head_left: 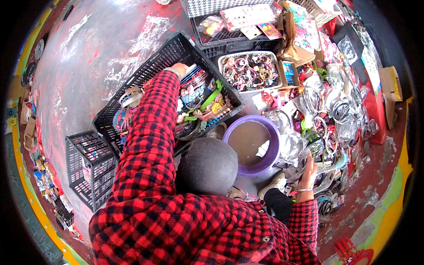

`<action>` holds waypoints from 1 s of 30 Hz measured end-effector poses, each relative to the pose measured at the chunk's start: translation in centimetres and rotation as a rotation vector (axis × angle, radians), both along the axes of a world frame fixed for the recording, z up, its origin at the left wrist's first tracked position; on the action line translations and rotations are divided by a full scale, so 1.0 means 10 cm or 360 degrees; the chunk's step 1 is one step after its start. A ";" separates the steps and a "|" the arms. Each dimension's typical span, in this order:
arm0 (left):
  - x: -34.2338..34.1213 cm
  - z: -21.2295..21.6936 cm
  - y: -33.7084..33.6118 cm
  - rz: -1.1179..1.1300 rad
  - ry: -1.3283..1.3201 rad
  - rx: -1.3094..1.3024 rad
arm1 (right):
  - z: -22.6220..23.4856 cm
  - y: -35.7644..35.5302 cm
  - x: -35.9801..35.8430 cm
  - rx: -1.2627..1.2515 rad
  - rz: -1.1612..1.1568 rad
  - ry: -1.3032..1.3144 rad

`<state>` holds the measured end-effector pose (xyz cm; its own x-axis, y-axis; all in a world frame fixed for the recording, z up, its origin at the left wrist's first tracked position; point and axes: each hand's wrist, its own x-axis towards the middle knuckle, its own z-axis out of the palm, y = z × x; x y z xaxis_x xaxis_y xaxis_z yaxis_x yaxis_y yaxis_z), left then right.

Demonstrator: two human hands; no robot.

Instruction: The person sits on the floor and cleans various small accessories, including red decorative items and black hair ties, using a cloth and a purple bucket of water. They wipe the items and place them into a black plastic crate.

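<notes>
My left arm, in a red and black checked sleeve, reaches across a black plastic crate [163, 48]. At the crate's far side my left hand [179, 69] is beside a stack of blue and white hair bands [191, 73]; its fingers are mostly hidden. Hair bands with flowers and a bright green band [212, 96] fill the crate. On the right, my right hand [308, 175], with a bracelet at the wrist, is raised beside heaped hair bands in clear bags. A grey cloth [292, 174] is against its palm, seemingly gripped. Between my hands stands a purple basin [274, 154] of murky water.
A white basket [229, 56] of hair accessories stands beyond the basin, beside an open cardboard box [295, 55]. Behind them is another black crate [221, 46] with packaged goods. Bagged hair bands [340, 110] pile up at right. A smaller black crate [90, 172] stands at left.
</notes>
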<state>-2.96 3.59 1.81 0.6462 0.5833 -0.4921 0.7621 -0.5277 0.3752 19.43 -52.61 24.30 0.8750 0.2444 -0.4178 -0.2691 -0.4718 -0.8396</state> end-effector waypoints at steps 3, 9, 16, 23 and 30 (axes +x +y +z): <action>-0.08 -0.26 -0.02 0.0148 -0.0251 -0.0248 | -0.12 -0.14 0.07 0.0019 0.0068 0.0007; 0.02 -0.09 -0.19 0.0030 -0.0076 0.0086 | -0.12 -0.17 0.07 -0.0012 0.0117 -0.0005; 0.02 -0.09 -0.05 0.0225 -0.0167 -0.0009 | -0.08 -0.14 0.06 -0.0079 0.0040 0.0032; -0.08 -0.45 0.17 0.0405 -0.0317 -0.0246 | -0.09 -0.09 0.04 -0.0036 0.0017 0.0123; -0.02 -0.52 0.09 0.0463 -0.0413 -0.0520 | -0.12 -0.09 0.02 -0.0053 0.0057 0.0088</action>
<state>-3.20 4.52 -3.34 0.6049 0.5999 -0.5237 0.7198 -0.1308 0.6817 19.58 -53.53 23.10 0.8414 0.2601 -0.4736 -0.2970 -0.5096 -0.8075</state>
